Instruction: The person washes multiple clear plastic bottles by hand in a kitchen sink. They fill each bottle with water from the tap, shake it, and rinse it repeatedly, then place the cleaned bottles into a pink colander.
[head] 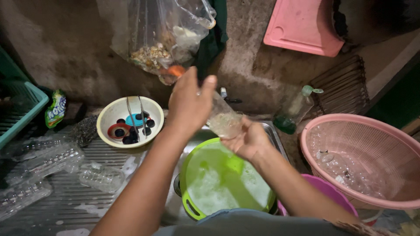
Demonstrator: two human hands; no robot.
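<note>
A: What are the two hands on?

B: One clear plastic bottle (224, 118), just above the middle of the frame. The right hand (248, 140) cups its lower end from beneath, fingers curled round it. The left hand (189, 102) is closed over its upper end, thumb up; I cannot tell whether it grips the neck or a cap.

A: And beneath?

B: One green tub (192, 209) of sudsy water, bottom centre, sitting in a steel sink (273, 133).

A: Count the rest.

B: One cream bowl (105, 120), left of centre, with a pair of metal tongs (135, 118) laid across it and about eight caps (131, 131) inside: mostly dark, one red-rimmed, one blue. One pink basket (393, 203) at the right edge, holding at least two clear bottles (337, 166). One purple basin (332, 192) under its near rim. On the ribbed drainboard (70, 196), lower left, one flattened clear bottle (100, 177) and several clear plastic trays (35, 166), too overlapped to count.

A: Higher up?

B: One hanging plastic bag (162, 39) of scraps, top centre; one pink board (302, 26), upper right; one soap bottle (295, 111) with green liquid beside the sink; one teal crate (22, 109) at the left edge.
</note>
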